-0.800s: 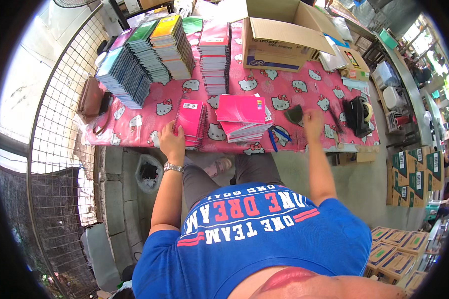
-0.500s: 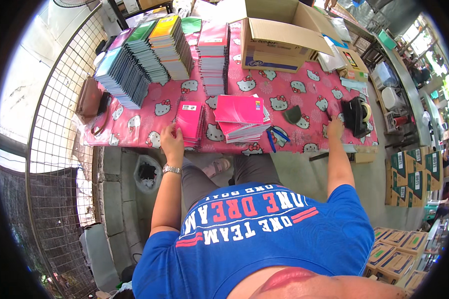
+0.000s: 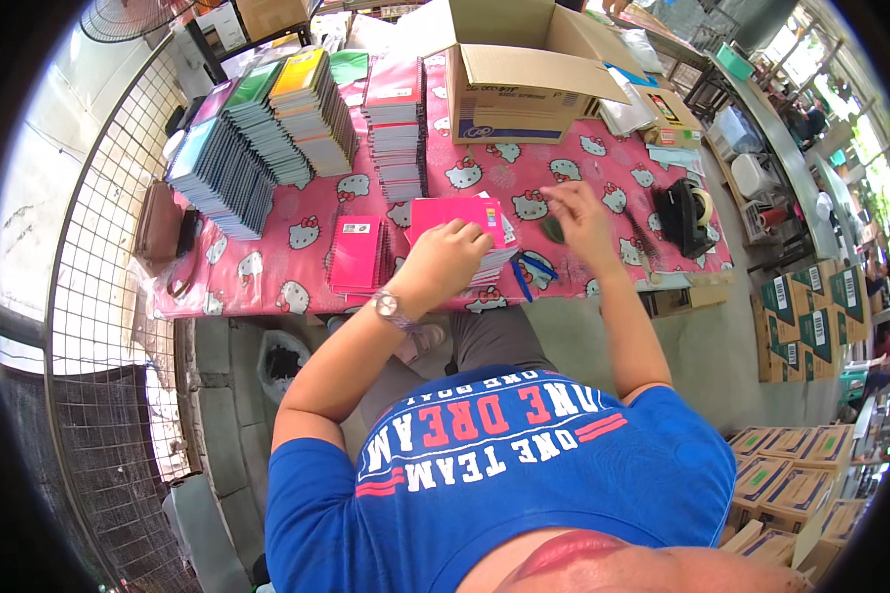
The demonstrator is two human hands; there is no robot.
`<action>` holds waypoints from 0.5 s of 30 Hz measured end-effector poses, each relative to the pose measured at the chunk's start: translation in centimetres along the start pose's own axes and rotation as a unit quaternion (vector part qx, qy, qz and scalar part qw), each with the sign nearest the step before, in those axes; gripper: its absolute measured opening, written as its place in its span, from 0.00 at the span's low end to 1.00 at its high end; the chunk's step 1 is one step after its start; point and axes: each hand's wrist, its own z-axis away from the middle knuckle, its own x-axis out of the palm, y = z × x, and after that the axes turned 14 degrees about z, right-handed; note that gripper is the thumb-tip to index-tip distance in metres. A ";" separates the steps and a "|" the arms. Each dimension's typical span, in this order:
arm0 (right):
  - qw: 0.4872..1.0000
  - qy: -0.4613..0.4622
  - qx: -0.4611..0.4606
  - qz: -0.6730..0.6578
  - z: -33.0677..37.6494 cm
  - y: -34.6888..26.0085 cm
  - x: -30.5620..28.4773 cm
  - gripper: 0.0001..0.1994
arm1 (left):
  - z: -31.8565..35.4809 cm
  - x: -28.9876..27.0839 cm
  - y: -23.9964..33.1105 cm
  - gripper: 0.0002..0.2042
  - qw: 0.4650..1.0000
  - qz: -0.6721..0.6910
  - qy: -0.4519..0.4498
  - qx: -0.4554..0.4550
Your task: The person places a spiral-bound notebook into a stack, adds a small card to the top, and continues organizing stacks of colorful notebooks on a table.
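My left hand, with a watch at its wrist, lies over a loose pile of pink notebooks, its bent fingers on the top cover. Whether they grip that cover is hard to see. My right hand is raised over the table to the right of the pile, fingers apart and nothing visible in them. A dark green piece lies partly behind it. Blue-handled pliers rest near the table's front edge. A smaller stack of pink spiral notebooks stands left of my left hand.
Tall stacks of spiral notebooks fill the back left, with another stack nearer the middle. An open cardboard box stands behind. A black tape dispenser sits at the right, and a brown pouch at the left edge.
My left hand has moved right, from the small notebook stack onto the loose pink pile. My right hand has left the spot beside the tape dispenser and come leftward.
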 end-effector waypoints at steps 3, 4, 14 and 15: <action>0.996 -0.010 -0.017 -0.082 0.3 -3.8 0.2 0.13 | -1.1 -2.6 0.0 0.11 0.994 0.109 -0.022 -0.017; 0.992 -0.024 -0.007 -0.123 0.2 -4.4 0.3 0.14 | -1.8 -3.4 -0.2 0.11 0.993 0.114 -0.002 -0.032; 0.997 0.041 -0.043 -0.052 -2.4 -4.2 1.1 0.13 | -5.1 -1.9 -1.9 0.06 0.992 0.013 0.123 -0.040; 0.997 0.009 -0.036 -0.062 -2.5 -4.3 0.7 0.12 | -5.1 -2.0 -2.0 0.06 0.992 0.022 0.118 -0.044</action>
